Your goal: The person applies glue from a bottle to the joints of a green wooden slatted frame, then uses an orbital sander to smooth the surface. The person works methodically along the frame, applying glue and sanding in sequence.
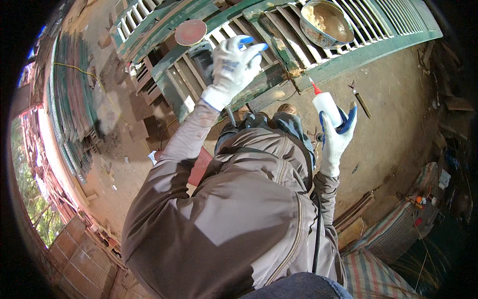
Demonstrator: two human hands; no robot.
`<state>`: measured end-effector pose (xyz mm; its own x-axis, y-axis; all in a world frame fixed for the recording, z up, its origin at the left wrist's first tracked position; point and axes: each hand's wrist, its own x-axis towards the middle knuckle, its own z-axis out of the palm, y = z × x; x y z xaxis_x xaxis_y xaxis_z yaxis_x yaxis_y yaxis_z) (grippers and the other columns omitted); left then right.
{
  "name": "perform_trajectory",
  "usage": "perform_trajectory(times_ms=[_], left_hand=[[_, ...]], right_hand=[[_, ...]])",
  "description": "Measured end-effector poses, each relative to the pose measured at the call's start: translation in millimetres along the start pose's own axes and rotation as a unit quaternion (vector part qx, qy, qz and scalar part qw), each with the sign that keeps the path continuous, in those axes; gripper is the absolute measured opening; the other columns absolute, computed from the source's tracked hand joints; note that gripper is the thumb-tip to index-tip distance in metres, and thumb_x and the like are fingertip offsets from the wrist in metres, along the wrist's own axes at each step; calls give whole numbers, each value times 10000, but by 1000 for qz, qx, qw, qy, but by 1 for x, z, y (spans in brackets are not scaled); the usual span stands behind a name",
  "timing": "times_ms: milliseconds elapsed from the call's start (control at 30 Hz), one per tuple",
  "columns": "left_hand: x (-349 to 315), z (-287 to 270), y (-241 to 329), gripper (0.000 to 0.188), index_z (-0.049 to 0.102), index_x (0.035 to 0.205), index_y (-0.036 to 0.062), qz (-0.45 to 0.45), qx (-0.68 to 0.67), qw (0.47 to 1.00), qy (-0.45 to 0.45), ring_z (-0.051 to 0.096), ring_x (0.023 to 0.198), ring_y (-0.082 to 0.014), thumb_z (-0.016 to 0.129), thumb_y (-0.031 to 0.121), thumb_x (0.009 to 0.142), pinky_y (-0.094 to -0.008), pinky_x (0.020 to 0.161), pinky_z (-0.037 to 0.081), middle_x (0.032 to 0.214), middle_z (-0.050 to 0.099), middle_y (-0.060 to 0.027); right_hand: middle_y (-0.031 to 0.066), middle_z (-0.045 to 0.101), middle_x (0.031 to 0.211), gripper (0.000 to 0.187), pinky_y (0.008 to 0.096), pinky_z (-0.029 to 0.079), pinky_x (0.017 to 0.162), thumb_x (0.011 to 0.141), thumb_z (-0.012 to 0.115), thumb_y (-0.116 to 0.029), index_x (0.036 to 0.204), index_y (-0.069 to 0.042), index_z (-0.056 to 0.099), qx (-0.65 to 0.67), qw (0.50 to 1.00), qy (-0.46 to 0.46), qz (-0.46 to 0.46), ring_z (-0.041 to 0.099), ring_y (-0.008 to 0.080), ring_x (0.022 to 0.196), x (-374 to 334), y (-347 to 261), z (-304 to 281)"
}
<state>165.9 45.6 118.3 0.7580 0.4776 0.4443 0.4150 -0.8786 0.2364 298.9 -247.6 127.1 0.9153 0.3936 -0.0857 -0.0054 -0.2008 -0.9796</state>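
Note:
My right hand (338, 130), in a white glove with blue palm and fingertips, wraps round a white squeeze bottle (327, 108). The bottle's red nozzle, with a pale tip, points up and toward the left. My left hand (233, 70) wears a matching glove and is raised over a green louvred shutter (279, 74). Its thumb and forefinger are apart, and nothing shows between them; the other fingers are curled. Just beyond that hand lies a dark grey object (201, 61), partly hidden by the glove. A dull red round disc (190, 32) sits nearby.
A metal basin (326, 25) holding tan, crumbly material rests on the slats. On the floor to the right lies a slim tool with a dark handle (362, 100). Green boards (74, 94) are stacked at the left. A striped sheet (381, 274) spreads at the lower right.

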Motion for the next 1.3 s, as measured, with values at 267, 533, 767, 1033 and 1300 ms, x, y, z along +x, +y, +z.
perform_trajectory(times_ms=[267,533,767,1033,1300], left_hand=[[-50,-28,-26,287,762,1199,196,-116,-56,992,12,579,1150,-290,755,227,913,-453,1018,434,1181,614,-90],[-58,-31,-31,289,755,1198,172,-132,-71,988,24,572,1169,-293,764,211,912,-454,1021,438,1200,607,-94],[-61,-30,-37,297,762,1190,237,-125,-74,988,49,595,1103,-300,756,220,893,-459,936,488,1182,617,-68],[-65,-32,-34,306,742,1215,177,-135,-89,986,29,582,1115,-292,762,201,911,-455,1002,450,1188,623,-70],[-66,-21,-28,129,682,918,149,-135,-45,989,35,603,994,-298,774,238,900,-437,857,467,999,671,-38]], right_hand=[[166,674,1146,990,354,550,864,793,877,-90,1605,-38,313,-158,981,-3,-109,665,217,1010,2,-10,23],[126,677,1055,973,338,546,808,791,881,-113,1596,-34,340,-195,969,19,-147,665,200,933,0,-20,36],[117,676,1052,965,332,545,799,795,882,-128,1594,-32,350,-213,965,34,-150,659,192,921,-3,-20,42],[121,672,1060,974,328,542,798,799,883,-125,1602,-45,339,-177,976,21,-126,648,176,930,-2,-18,43],[144,629,1205,956,304,526,876,854,840,-100,1618,-34,269,-56,998,20,-30,618,177,1043,0,0,40]])
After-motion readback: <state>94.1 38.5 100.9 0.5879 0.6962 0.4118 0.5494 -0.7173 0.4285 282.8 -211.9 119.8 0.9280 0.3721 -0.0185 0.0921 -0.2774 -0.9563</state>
